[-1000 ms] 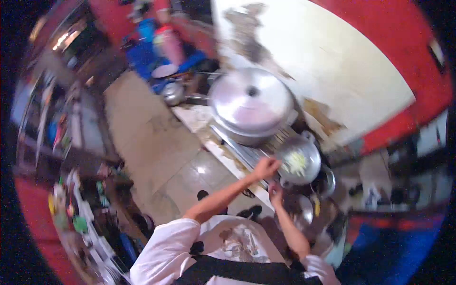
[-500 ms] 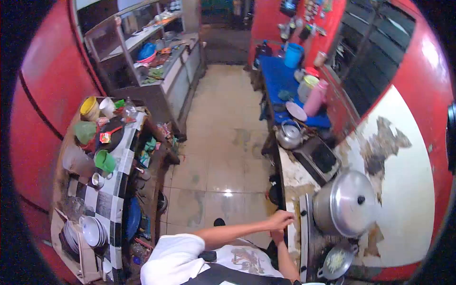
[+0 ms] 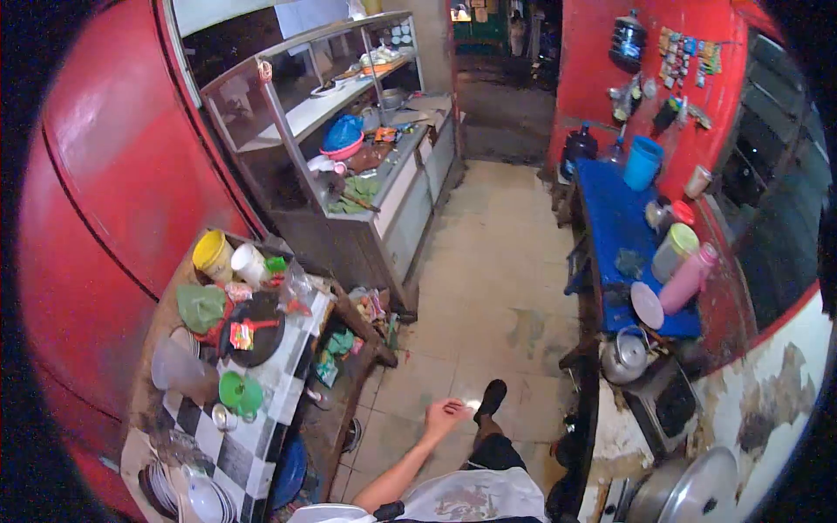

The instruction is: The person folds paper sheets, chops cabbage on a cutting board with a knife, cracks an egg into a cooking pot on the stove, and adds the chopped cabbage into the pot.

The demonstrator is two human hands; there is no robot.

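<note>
My left hand is raised in front of my body over the tiled floor, its fingers curled; whether it holds something small I cannot make out. My right hand is outside the view. To the left stands a checkered table with a green cup, a small metal cup, a dark round tray and stacked white plates. At the lower right, a large lidded pot sits on the stove, partly cut off. A metal kettle stands further back on that counter.
A blue-covered table on the right bears a blue pitcher and a pink thermos. A glass-fronted cabinet stands ahead on the left. The tiled floor runs between them towards a dark doorway. My foot is on the floor.
The view has swung left from the stove towards the aisle and checkered table. The pan of chopped pale food and my right hand have left the view. My left hand is now over the floor.
</note>
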